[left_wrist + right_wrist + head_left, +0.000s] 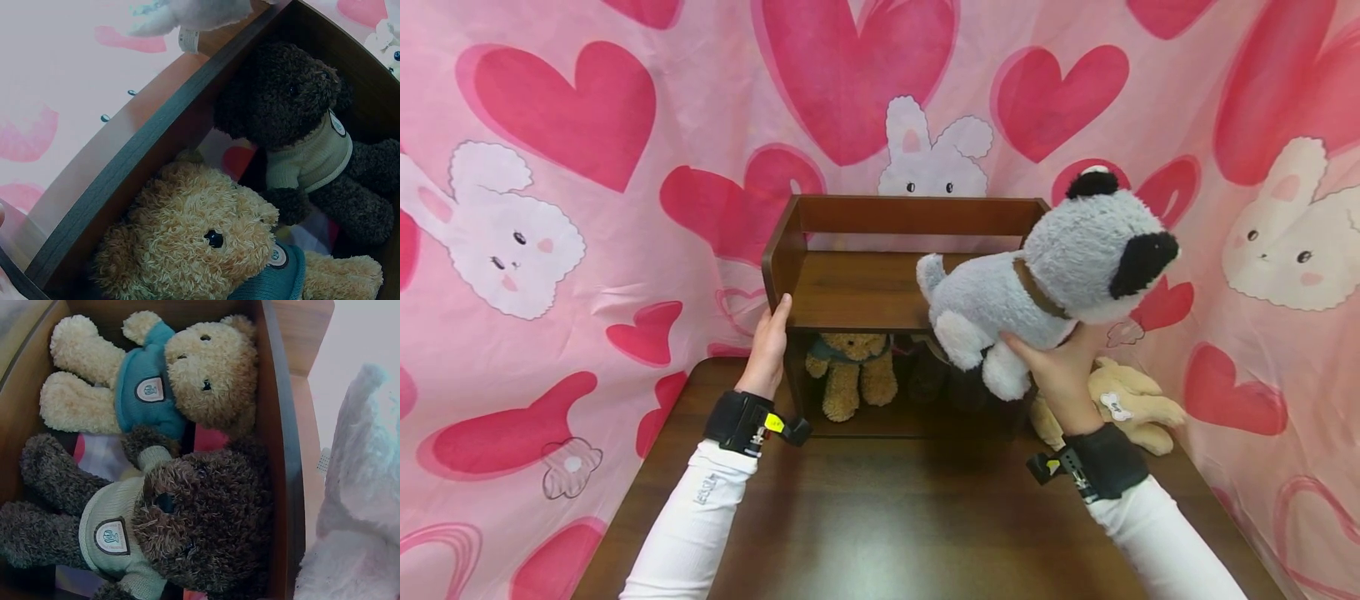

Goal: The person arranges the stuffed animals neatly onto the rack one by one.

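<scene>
My right hand (1063,375) grips a grey and white plush dog (992,292) from below, around its chest. The dog has black ears and a brown collar, and it is tilted above the right part of a small brown wooden shelf (857,292). My left hand (766,348) holds the shelf's left side panel at its front edge; part of the hand is hidden behind the panel. In the lower compartment sit a light brown teddy bear (209,375) in a teal sweater and a dark brown teddy bear (200,519) in a beige sweater, side by side.
The shelf stands on a dark brown table (880,517). A cream plush toy (1138,404) with a bone-shaped patch lies to the right of the shelf. Pink cloth (700,100) with hearts and rabbits hangs around the table.
</scene>
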Tool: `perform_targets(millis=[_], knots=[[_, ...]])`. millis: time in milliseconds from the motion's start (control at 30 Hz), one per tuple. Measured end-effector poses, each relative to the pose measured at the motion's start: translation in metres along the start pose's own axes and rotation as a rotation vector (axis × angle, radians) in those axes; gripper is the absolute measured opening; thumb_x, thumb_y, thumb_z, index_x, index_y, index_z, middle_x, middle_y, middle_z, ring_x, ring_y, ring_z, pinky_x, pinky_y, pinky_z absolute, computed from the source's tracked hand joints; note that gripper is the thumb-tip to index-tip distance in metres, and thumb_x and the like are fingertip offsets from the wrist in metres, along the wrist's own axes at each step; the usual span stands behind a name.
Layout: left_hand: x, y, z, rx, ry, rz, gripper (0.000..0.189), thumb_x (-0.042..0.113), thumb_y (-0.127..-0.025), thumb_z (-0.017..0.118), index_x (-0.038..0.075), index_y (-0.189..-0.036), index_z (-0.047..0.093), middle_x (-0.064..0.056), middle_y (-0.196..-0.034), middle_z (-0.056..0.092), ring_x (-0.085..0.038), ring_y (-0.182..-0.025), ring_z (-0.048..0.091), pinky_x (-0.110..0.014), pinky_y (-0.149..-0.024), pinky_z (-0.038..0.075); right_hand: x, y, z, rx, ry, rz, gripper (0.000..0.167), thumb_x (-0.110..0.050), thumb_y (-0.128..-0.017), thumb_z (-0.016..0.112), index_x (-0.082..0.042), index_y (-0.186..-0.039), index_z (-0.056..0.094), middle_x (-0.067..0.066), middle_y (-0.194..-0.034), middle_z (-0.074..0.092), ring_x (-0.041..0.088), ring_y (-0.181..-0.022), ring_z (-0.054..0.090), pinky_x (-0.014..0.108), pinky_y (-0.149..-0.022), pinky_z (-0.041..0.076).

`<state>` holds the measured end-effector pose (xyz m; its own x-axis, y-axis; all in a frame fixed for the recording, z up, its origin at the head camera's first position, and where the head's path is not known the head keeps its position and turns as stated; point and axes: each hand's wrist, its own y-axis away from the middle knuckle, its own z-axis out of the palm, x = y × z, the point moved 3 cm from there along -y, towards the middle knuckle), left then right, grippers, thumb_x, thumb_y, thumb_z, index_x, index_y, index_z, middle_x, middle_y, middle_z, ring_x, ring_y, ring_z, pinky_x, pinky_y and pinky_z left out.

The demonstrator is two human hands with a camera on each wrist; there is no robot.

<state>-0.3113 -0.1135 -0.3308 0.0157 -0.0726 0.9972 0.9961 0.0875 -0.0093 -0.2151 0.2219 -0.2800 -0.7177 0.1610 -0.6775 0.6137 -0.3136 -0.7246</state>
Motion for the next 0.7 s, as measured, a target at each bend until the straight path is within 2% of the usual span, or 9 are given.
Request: perform_targets(millis=[167, 333, 500, 700], knots=[[0.001, 0.002, 0.001, -0.006, 0.008, 0.005, 0.063, 0.037, -0.097, 0.037, 0.004, -0.145, 0.014, -0.011, -0.151, 0.011, -0.024, -0.137, 0.006, -0.044, -0.110, 0.003, 0.001, -0.001, 0.004, -0.003, 0.045, 0.052, 0.076, 0.015, -0.059, 0.074, -0.005, -0.126, 0.043, -0.005, -0.117, 0.049, 0.014, -0.109, 0.046, 0.026, -0.096, 0.034], [0.001, 0.003, 0.000, -0.006, 0.013, 0.010, 0.063, 0.037, -0.097, 0.037, 0.003, -0.145, 0.014, -0.011, -0.150, 0.012, -0.024, -0.137, 0.006, -0.045, -0.110, 0.003, 0.004, -0.003, 0.007, -0.016, 0.082, 0.062, 0.079, 0.016, -0.059, 0.073, -0.004, -0.127, 0.040, -0.008, -0.118, 0.047, 0.012, -0.111, 0.044, 0.026, -0.097, 0.033], [0.000, 0.002, 0.000, -0.002, 0.004, 0.002, 0.064, 0.038, -0.097, 0.037, 0.003, -0.145, 0.014, -0.012, -0.150, 0.011, -0.025, -0.137, 0.006, -0.046, -0.110, 0.002, 0.006, -0.006, 0.009, -0.032, 0.084, 0.051, 0.077, 0.008, -0.060, 0.077, -0.006, -0.126, 0.042, -0.007, -0.117, 0.049, 0.012, -0.108, 0.046, 0.025, -0.094, 0.035], [0.000, 0.002, 0.000, 0.002, -0.017, -0.021, 0.065, 0.039, -0.097, 0.037, 0.004, -0.145, 0.013, -0.012, -0.151, 0.011, -0.026, -0.137, 0.006, -0.046, -0.110, 0.003, 0.004, -0.011, 0.016, -0.064, 0.127, -0.018, 0.080, 0.007, -0.057, 0.079, -0.004, -0.126, 0.040, 0.002, -0.120, 0.050, 0.011, -0.109, 0.046, 0.026, -0.095, 0.034]])
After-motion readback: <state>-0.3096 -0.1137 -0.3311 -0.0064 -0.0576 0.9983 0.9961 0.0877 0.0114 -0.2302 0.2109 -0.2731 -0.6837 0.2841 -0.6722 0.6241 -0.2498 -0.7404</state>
